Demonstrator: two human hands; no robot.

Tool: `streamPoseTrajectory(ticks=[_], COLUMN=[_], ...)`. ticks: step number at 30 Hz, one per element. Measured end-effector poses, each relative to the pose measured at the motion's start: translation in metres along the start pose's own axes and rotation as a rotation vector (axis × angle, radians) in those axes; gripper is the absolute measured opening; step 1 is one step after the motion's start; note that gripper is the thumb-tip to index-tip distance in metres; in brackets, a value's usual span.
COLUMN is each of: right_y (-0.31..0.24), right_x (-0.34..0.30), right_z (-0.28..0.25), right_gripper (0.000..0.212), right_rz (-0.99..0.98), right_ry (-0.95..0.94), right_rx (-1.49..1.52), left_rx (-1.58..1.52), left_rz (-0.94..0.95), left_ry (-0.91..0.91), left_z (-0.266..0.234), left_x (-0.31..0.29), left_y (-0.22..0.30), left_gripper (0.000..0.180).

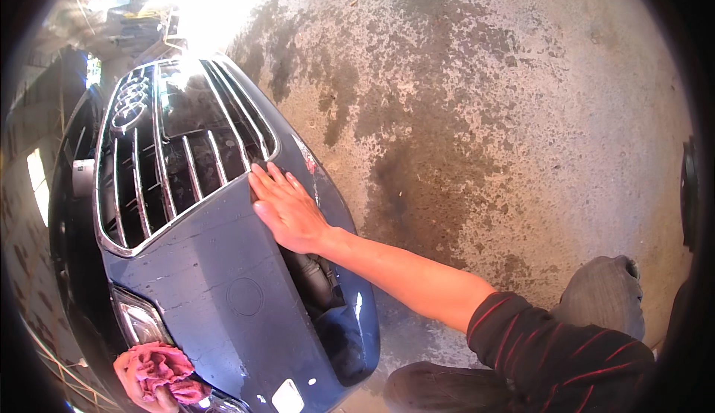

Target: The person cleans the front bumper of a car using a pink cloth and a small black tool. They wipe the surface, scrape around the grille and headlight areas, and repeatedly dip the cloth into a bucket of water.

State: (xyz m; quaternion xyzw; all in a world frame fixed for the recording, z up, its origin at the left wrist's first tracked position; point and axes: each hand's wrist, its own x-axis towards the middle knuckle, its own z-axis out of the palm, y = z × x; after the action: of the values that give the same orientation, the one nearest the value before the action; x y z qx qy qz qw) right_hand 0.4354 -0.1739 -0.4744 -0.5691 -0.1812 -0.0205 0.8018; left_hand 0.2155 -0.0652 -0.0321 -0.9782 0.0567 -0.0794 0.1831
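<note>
A dark blue car bumper [216, 264] with a chrome-framed grille [186, 156] takes up the left part of the head view. My right hand [290, 212] lies flat on the bumper, its fingertips near the lower corner of the grille. The fingers are stretched out and hold nothing. Low on the left, my left hand [129, 380] is closed around a crumpled pink cloth [160, 367]. The cloth is beside the headlight [141, 320]; whether it touches the car I cannot tell. Part of the left hand is hidden by the cloth.
A dark opening [305, 271] runs along the bumper below my right forearm. The concrete floor [536, 130] is worn, with dark wet-looking patches. My bent knees [603, 294] are at the lower right. Strong light glares at the top left.
</note>
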Motion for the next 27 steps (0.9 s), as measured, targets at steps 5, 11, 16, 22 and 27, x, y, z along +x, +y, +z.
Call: streamPoseTrajectory(ticks=[5,11,16,22,27], right_y=[-0.008,-0.014,-0.037,-0.011,-0.008], right_x=[-0.062,-0.064,-0.037,-0.039,-0.005], right_z=[0.005,0.005,0.004,0.001,-0.018], right_gripper=[0.071,0.068,0.074,0.070,0.076], right_rz=[-0.032,-0.024,0.212,0.148,0.300], right_ry=[-0.104,-0.040,-0.039,-0.021,-0.068], right_rx=[-0.096,-0.120,0.007,0.023,0.005], left_rx=[-0.058,0.006,-0.011,-0.054,-0.008], left_rz=[0.040,-0.001,-0.038,0.019,-0.013], left_ry=[0.004,-0.006,-0.008,0.024,0.007], left_z=[-0.004,-0.006,-0.006,-0.004,-0.001], left_x=[-0.009,-0.008,-0.003,-0.005,-0.006], left_y=[-0.015,-0.012,0.000,-0.008,-0.005], left_gripper=[0.073,0.077,0.076,0.073,0.072])
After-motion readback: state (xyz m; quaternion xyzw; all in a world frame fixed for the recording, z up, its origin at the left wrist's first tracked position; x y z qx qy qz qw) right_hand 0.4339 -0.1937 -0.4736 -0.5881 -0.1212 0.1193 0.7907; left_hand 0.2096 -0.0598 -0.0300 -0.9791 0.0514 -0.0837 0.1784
